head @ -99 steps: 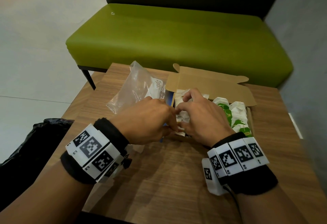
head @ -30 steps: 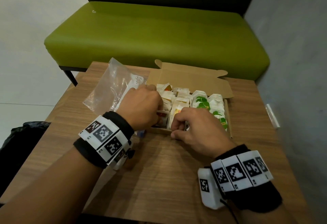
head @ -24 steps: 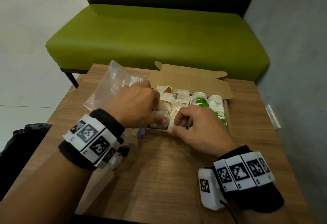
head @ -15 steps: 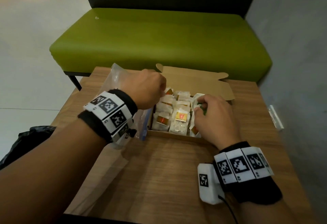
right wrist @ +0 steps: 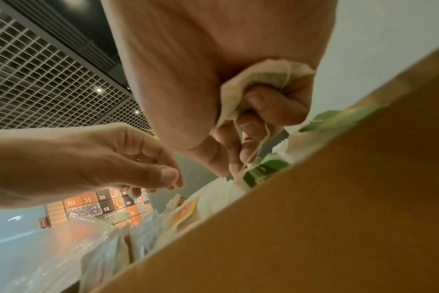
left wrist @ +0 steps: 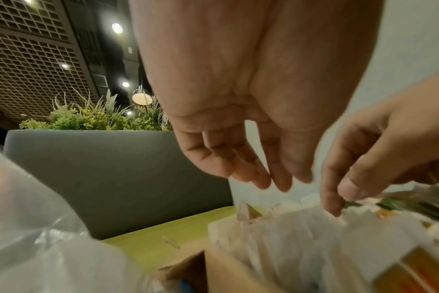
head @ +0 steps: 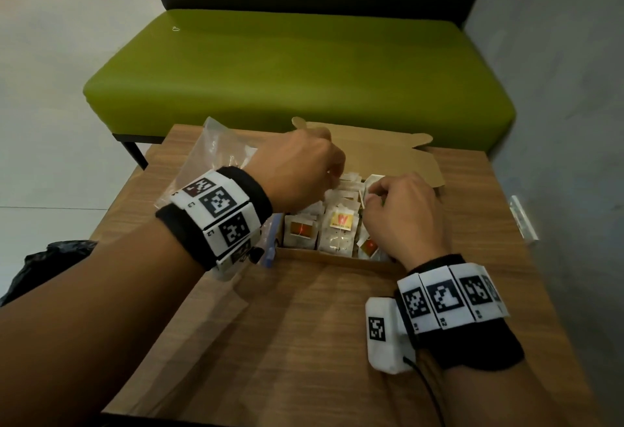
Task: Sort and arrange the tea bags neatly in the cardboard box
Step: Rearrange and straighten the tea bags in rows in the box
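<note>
- Mid-sort, both hands were over the cardboard box (head: 341, 259) on the counter (head: 304, 342), with the tea bags (head: 341, 224) standing in rows inside it.
- My right hand (head: 401, 217) was curled, its grip closed on one loose tea bag (right wrist: 261, 79) bunched against the palm, string trailing down to the green-tagged bags (right wrist: 266, 172) at the right of the box.
- My left hand (head: 297, 170) hung above the far rows, fingers relaxed and holding nothing.
- Next move, as I judged it: slot the held bag upright among the green ones without snagging its string.
- Only the right wrist view showed the bag in my palm; from the head view my knuckles hid it.
- The head view alone showed the row layout and the plastic bag (head: 216, 153) just left of the box.
</note>
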Motion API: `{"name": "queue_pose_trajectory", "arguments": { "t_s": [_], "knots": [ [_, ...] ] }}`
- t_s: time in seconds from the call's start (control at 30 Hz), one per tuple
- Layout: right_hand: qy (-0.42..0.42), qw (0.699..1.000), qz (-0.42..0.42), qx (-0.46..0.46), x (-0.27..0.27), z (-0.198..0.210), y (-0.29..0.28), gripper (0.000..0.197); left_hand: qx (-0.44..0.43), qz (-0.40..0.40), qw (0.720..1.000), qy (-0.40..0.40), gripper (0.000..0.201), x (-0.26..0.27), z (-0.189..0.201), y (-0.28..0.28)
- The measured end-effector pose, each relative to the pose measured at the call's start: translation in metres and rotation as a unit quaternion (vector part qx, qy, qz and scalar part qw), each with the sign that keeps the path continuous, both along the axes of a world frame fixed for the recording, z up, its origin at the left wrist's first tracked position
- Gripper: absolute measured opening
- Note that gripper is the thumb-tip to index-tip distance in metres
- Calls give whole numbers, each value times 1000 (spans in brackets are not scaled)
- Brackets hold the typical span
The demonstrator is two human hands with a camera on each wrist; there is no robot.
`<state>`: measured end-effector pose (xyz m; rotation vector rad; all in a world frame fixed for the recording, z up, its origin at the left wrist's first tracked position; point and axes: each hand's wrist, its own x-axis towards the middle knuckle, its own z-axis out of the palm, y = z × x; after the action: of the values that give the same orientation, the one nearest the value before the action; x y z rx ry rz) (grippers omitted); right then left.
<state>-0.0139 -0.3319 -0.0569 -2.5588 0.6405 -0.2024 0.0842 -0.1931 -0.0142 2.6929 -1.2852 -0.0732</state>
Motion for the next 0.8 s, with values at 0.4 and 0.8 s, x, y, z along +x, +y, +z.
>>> {"name": "queue_pose_trajectory", "arguments": {
  "t_s": [0.4, 0.8],
  "knots": [
    [46, 999, 5, 21, 8, 0, 3, 29, 189, -63, 979, -41, 78, -19, -9, -3],
    [-7, 998, 10, 55, 4, -3, -3, 24, 177, -34, 982, -60, 71, -25, -16, -2]
  ]
}}
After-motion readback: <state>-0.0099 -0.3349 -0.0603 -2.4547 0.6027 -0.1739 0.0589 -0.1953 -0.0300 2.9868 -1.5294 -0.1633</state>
